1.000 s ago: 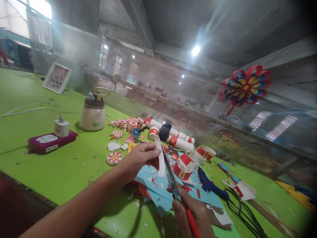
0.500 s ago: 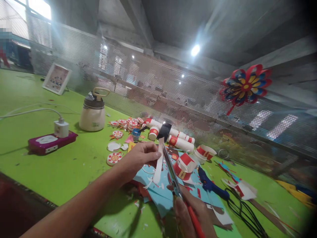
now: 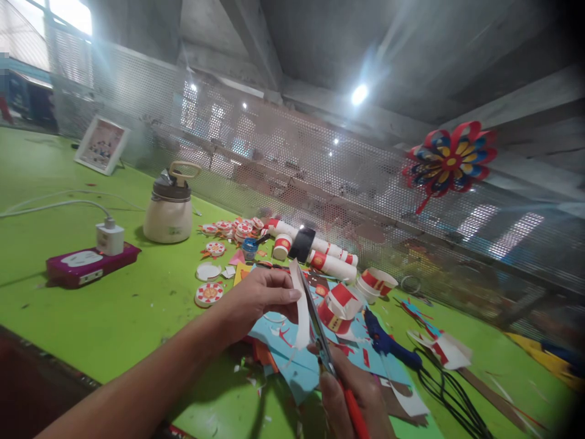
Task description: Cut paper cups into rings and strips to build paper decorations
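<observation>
left hand (image 3: 269, 299) pinches a white paper strip (image 3: 301, 311); right hand (image 3: 350, 390), fingers clamped on scissors (image 3: 320, 335) beside the strip.

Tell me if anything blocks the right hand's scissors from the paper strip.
Nothing visible does: the blades of the scissors in the right hand lie alongside the strip, and the left hand holds it from the other side.

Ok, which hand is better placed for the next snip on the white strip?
Your right hand, I'd say: it holds the scissors, blades beside the white strip, while your left hand pinches that strip.
</observation>
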The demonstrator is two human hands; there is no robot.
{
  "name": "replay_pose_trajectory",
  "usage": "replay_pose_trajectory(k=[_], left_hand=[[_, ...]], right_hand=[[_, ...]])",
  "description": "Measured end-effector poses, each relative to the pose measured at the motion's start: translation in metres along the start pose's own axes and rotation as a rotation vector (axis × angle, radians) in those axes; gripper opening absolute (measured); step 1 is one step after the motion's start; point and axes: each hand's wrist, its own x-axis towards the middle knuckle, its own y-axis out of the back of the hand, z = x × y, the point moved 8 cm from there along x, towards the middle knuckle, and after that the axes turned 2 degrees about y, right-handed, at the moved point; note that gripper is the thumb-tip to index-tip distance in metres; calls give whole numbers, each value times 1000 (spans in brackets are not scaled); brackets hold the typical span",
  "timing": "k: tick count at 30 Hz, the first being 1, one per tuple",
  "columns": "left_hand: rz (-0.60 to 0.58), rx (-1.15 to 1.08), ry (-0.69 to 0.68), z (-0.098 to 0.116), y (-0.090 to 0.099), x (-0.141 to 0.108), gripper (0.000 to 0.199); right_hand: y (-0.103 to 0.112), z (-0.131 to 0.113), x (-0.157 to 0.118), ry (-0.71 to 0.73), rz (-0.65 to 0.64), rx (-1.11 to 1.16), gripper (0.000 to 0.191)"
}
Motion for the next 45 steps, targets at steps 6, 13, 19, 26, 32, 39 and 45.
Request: replay_pose_trajectory(k=[6,13,19,26,32,39,45], left_hand=[[6,-31,8,0,-1,-1,14],[24,-72,-23,4,0,0,15],[61,-42,-27,3,4,1,15],[38,9,-57,6,2,2,14],[16,-38,-27,4,0,1,12],[14,-51,18,1,0,1,9],[-2,-23,-3,4,-1,1,8]], right_hand=[[1,2,-3,-8,62,17,50],[4,-1,2,-7,-9,-7,47],[4,2,-1,-25,5,21,47],[-4,19,-14,-120,13,40,53],[-4,9,-6,-83,-24,110,51],[0,0,-4,-96,-33,115,47],[-2,3,-3,-85,-48,122,49]])
